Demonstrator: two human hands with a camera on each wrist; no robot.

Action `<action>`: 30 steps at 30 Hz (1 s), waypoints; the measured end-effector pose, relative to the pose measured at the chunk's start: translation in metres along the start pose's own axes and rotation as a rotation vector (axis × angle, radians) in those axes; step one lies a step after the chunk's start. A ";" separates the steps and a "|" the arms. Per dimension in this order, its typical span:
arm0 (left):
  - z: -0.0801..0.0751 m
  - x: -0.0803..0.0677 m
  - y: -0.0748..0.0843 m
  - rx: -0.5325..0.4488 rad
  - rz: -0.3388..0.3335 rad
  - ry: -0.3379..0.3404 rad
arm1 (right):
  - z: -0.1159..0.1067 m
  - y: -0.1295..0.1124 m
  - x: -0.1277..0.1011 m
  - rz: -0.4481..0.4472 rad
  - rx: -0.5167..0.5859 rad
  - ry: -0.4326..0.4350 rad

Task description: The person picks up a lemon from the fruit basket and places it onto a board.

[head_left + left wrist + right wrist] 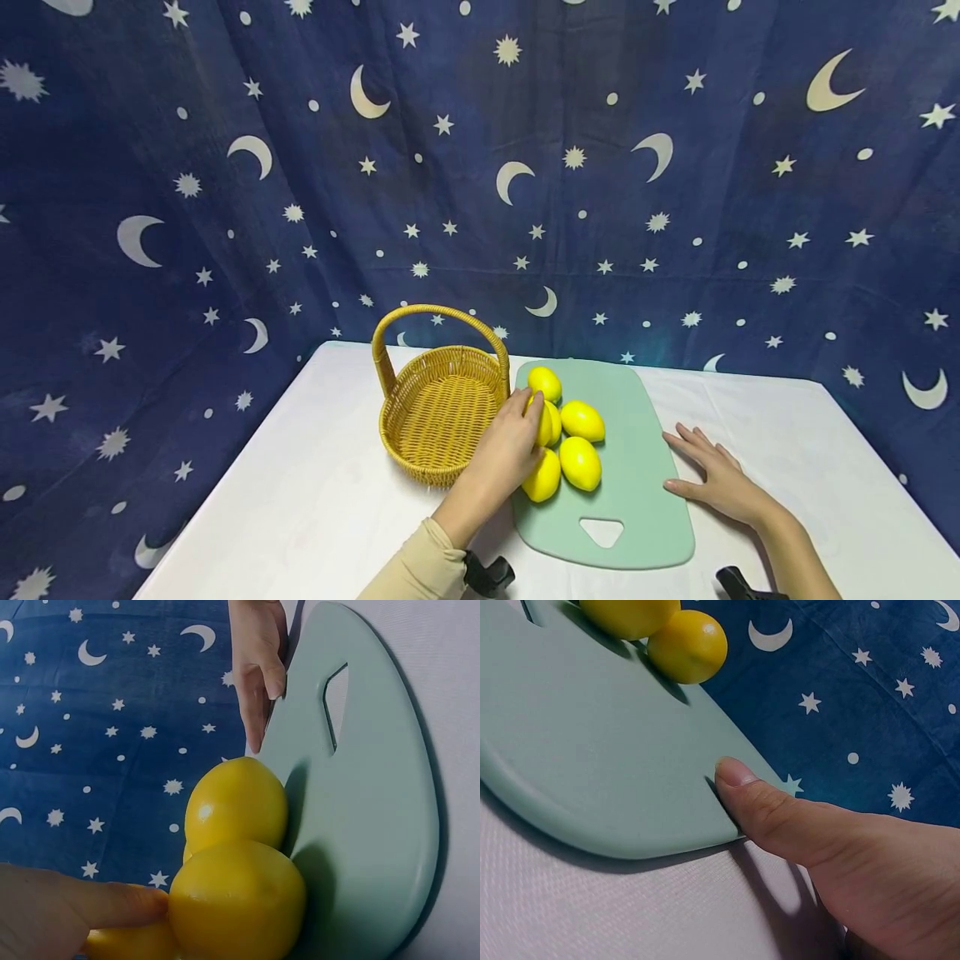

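Several yellow lemons sit grouped on the left half of a pale green cutting board [637, 467]. My left hand [504, 442] reaches over the left side of the group, its fingers and thumb around a lemon [546, 423] that they partly hide. In the left wrist view, the thumb lies along a lemon [135, 943], behind a nearer lemon [238, 900]. My right hand [716, 477] is at the board's right edge with its fingers spread and extended. The right wrist view shows its thumb [761, 806] over the board's rim; nothing is held there.
A woven wicker basket [444, 425] with a tall arched handle stands left of the board, close to my left forearm. White cloth [300, 500] covers the table. Behind it hangs a dark blue curtain [465, 208] patterned with moons and stars.
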State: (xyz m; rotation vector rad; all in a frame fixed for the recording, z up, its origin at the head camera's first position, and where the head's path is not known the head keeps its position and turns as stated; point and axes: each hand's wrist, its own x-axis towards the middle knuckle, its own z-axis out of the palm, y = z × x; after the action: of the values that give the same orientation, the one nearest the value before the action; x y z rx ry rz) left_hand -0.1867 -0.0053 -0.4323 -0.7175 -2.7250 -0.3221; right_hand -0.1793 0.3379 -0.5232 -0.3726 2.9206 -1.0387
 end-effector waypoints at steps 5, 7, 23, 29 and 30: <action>0.003 0.006 0.002 -0.052 0.011 0.004 | -0.005 0.002 -0.004 -0.001 -0.011 0.011; 0.004 0.008 0.002 -0.089 0.006 0.017 | -0.006 0.002 -0.005 -0.002 -0.012 0.016; 0.010 0.066 -0.003 -0.413 0.088 -0.012 | 0.002 -0.003 -0.003 0.022 -0.003 0.017; 0.021 0.099 -0.005 -0.415 0.125 -0.104 | 0.001 -0.002 -0.003 0.018 0.006 0.014; 0.024 0.103 -0.005 -0.406 0.130 -0.122 | 0.001 -0.001 -0.003 0.019 0.004 0.013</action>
State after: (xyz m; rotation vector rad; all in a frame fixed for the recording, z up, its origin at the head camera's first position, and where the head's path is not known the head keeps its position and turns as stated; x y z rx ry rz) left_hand -0.2802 0.0429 -0.4193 -1.0441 -2.7351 -0.8409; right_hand -0.1760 0.3368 -0.5233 -0.3392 2.9273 -1.0481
